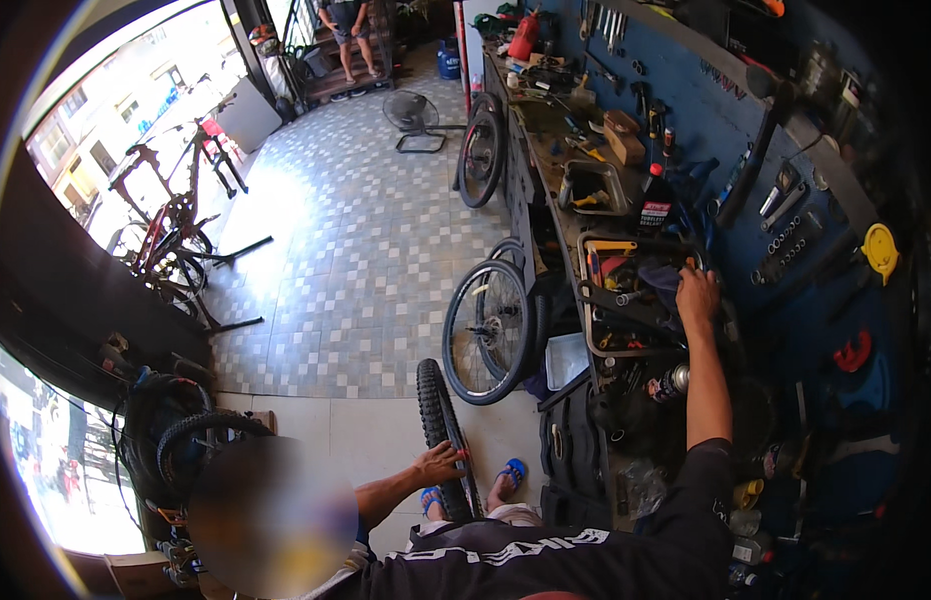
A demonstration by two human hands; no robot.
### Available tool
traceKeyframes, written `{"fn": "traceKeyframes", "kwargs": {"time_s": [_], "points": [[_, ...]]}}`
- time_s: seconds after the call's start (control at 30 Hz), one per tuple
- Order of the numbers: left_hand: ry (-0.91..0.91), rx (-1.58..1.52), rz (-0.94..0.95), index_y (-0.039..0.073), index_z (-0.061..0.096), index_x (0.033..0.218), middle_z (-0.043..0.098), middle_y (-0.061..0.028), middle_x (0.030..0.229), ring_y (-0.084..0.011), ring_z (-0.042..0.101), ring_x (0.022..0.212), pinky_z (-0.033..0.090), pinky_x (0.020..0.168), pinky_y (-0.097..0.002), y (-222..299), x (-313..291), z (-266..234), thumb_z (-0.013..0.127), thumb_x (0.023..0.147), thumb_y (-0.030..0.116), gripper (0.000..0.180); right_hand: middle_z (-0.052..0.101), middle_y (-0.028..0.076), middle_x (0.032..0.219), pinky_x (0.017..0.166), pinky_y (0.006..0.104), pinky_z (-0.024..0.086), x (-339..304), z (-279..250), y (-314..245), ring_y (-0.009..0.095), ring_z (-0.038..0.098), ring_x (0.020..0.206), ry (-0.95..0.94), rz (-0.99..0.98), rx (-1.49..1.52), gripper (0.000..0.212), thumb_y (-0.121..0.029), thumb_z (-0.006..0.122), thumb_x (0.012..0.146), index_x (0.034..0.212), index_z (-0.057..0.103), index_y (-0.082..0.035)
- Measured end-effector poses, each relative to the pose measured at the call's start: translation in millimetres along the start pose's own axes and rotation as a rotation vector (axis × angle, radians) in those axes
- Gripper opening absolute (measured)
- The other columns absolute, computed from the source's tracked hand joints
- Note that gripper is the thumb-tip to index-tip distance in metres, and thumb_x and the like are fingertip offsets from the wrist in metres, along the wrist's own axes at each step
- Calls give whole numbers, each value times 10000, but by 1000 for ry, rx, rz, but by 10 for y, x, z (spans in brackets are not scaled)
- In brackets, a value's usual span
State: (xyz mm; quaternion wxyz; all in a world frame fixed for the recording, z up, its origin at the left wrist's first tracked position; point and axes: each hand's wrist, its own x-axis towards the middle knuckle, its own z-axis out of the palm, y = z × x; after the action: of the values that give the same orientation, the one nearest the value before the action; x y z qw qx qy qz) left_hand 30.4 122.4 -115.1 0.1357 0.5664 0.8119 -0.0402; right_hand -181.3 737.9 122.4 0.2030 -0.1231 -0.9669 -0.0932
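My left hand [439,462] is closed at the upper side of a bicycle wheel with a knobbly black tyre [432,400], which stands upright before my legs. A small red piece shows at its fingertips; I cannot make out whether it is a separate thing. Out to the right, my right hand [698,292] reaches over a metal tool tray [636,353] on the workbench. Its fingers bend down beside a dark greyish rag [663,279], with a bit of orange at the tips. What they grip is hidden. Wrenches and a yellow-handled tool [614,245] lie in the tray.
A smaller tray [614,185], a black bottle with a red cap [654,200] and a spray can [670,383] are on the bench. Wheels [489,330] lean against its front. A fan [411,112] and a bicycle on a stand [176,225] stand farther off. Another person [346,25] is at the stairs.
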Motion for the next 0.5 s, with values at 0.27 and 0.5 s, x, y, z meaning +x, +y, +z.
{"fn": "traceKeyframes", "kwargs": {"time_s": [0.27,0.5], "points": [[167,46,-38,284,724,1186,607,-75,1283,-280,512,1336,292,1229,-525,237,-145,99,642,905,208,302,728,218,1111,884,528,524,52,-1217,11,433,686,1040,746,218,353,244,-189,550,1064,1249,631,-53],[233,27,-7,267,722,1175,599,-82,1170,-280,525,1259,300,1206,-506,426,-686,250,651,885,194,307,749,183,903,803,360,521,-936,-2856,-869,185,663,844,739,209,907,534,-461,591,1092,1013,733,47]]}}
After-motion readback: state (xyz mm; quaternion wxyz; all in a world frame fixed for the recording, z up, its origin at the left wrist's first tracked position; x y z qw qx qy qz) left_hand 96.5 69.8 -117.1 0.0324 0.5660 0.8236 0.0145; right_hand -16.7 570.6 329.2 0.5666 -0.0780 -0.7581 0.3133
